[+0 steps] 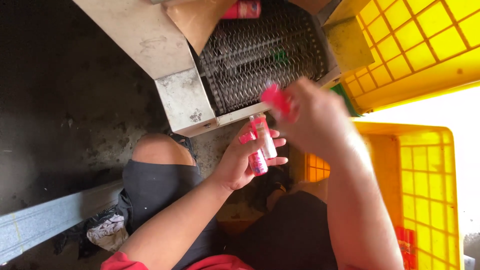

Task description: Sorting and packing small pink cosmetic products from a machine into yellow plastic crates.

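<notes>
Below a wire-mesh metal conveyor (265, 60), the left hand (240, 162) curls closed around two small pink-labelled plastic bottles (261, 145), while the blurred right hand (312, 117) pinches a red cap-like piece (276, 98) just above them, beside a gridded yellow plastic crate (425, 180) holding red packs (406, 245).

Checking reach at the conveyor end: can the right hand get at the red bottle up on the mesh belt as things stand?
Probably not directly. The right hand already grips a red item, and the red bottle lies at the mesh belt's far end, partly under a tan flap.
</notes>
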